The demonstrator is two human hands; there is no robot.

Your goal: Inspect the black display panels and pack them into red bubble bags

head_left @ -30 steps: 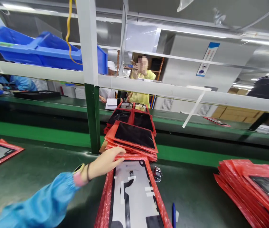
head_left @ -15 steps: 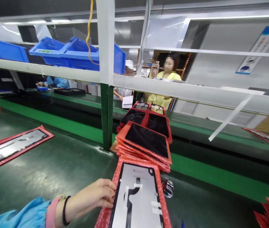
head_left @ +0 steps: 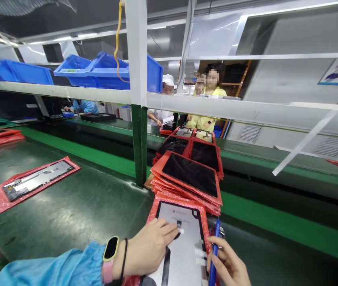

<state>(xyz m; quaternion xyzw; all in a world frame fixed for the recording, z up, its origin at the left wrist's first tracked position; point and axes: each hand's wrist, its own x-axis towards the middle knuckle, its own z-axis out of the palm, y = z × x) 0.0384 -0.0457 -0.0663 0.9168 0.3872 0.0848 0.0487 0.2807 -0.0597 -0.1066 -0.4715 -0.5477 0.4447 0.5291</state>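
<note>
A tablet screen panel (head_left: 183, 248), silver back facing up with black tape and small white strips, lies on a red bubble-wrap sleeve (head_left: 154, 212) at the front. My left hand (head_left: 149, 246) rests on the panel's left half, fingers stretched toward a small connector in its upper middle. At the panel's right edge, my right hand (head_left: 230, 264) grips a slim blue pen (head_left: 214, 254), tip pointing up and away. Part of a shiny metal and clear object (head_left: 222, 232) shows behind the pen; I cannot make out its kind.
Beyond the panel stands a stack of red-sleeved screens (head_left: 189, 174). Another sleeved panel (head_left: 37, 180) lies on the green table to the left. A green-and-white post (head_left: 139, 143) rises behind, carrying a shelf with blue bins (head_left: 97, 73). People in yellow, white and blue are across the line.
My left hand has moved from the sleeve's left edge onto the panel. My right hand has come into view with the blue pen. The view has shifted slightly left.
</note>
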